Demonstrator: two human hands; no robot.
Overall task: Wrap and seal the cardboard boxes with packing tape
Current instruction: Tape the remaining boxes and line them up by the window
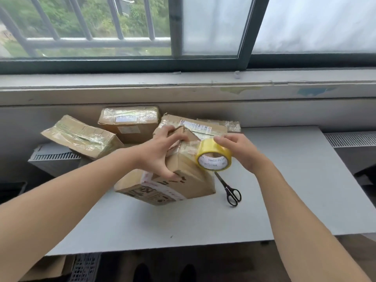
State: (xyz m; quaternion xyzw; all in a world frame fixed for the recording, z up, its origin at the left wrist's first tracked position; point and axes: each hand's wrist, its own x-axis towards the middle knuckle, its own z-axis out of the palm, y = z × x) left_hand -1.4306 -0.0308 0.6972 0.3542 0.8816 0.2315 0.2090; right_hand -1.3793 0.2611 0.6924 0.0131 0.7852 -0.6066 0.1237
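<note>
A brown cardboard box [189, 180] with red and black print stands tilted on the grey table [284, 180]. My left hand [162, 151] grips its upper end, fingers over the top flaps and thumb down on the near face. My right hand [240, 151] holds a yellow roll of packing tape [213, 155] against the box's right upper edge. A strip of clear tape runs from the roll onto the box top.
Black scissors [230, 190] lie right of the box. Three taped boxes sit behind: one at the left [81, 137], one at the back [130, 123], one behind the held box [203, 125]. A window sill [183, 82] runs along the back.
</note>
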